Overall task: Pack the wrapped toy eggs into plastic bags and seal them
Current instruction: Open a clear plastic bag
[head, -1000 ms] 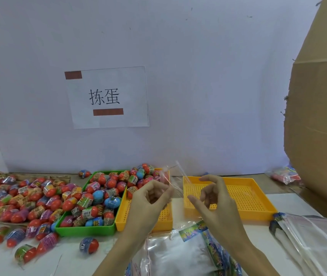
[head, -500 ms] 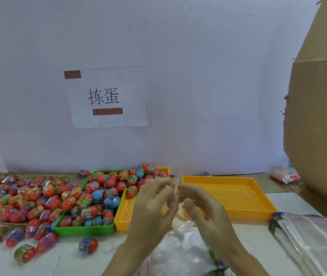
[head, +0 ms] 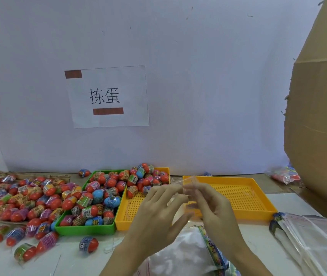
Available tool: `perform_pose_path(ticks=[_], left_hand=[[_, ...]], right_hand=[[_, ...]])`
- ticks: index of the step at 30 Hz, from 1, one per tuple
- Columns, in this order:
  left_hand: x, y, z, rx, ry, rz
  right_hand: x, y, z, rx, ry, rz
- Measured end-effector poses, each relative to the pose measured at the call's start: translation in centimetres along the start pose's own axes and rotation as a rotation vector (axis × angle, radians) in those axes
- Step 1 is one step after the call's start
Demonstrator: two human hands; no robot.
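Clear bag [head: 186, 183] pinched at its mouth between left hand [head: 159, 213] and right hand [head: 211, 211], probably to open it; eggs [head: 99, 196] wait at desk's left

Both hands [head: 186, 211] raised, fingertips together
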State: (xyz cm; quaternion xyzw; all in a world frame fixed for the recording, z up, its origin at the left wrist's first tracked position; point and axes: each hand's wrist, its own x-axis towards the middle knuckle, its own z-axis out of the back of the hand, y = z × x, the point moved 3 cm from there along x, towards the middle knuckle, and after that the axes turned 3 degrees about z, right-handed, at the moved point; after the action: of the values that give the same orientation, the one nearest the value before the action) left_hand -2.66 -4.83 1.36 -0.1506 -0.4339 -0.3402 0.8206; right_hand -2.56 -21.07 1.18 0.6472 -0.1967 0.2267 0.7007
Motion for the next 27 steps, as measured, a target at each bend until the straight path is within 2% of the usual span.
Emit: perform_pose_path(ticks=[8, 11, 15, 19, 22, 27], left_hand=[[0.1, 0.8, 0.6, -0.032, -0.169, 0.191], [0.2, 1.0, 0.6, -0.154, -0.101, 0.294], [0.1, 1.2, 0.3, -0.346, -0.001, 0.337], [0.0, 1.5, -0.2, -0.629, -0.041, 0.507], [0.4, 1.6, -0.1, -0.733, -0.034, 0.575], [1.2, 1.9, 1.3, -0.769, 0.227, 0.613]], right_hand=[[0.2, -0.2, 0.5, -0.135, -0.007, 0.068], [0.3, -0.1, 0.6, -0.151, 0.000, 0.081], [0.3, 0.3, 0.6, -0.125, -0.007, 0.070], [0.3, 0.3, 1.0, -0.129, -0.037, 0.036], [0.6, 0.3, 1.0, -0.103, -0.060, 0.030], [1.3, 1.3, 1.5, -0.056, -0.057, 0.018]])
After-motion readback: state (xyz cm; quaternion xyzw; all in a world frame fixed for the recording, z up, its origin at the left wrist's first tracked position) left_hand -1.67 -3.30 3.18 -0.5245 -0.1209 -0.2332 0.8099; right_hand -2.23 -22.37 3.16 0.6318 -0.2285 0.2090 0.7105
